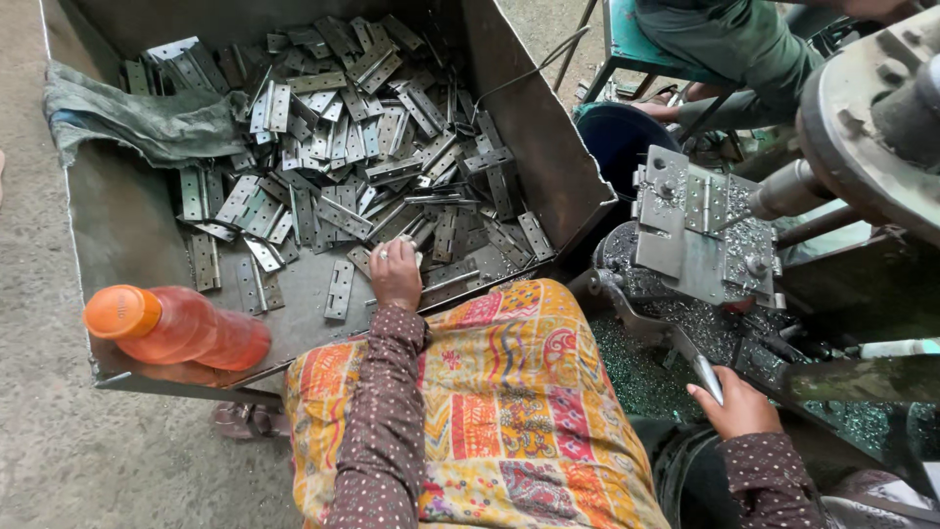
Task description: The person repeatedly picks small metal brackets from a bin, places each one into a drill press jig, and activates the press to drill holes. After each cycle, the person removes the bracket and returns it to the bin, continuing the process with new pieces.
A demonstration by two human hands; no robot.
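Steel hinges (pixel 343 167) fill the bin (pixel 117 235); left hand (pixel 396 274) grips one, right hand (pixel 736 404) clasps a lever (pixel 707 376).

One head camera looks steeply down from close above the lap. It faces the bin (pixel 127 235) ahead-left and the machine (pixel 700 230) right.

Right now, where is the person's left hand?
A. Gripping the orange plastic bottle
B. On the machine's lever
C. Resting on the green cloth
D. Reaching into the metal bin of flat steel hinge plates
D: the left hand is down among the flat steel hinge plates in the grey metal bin, apart from the orange plastic bottle.
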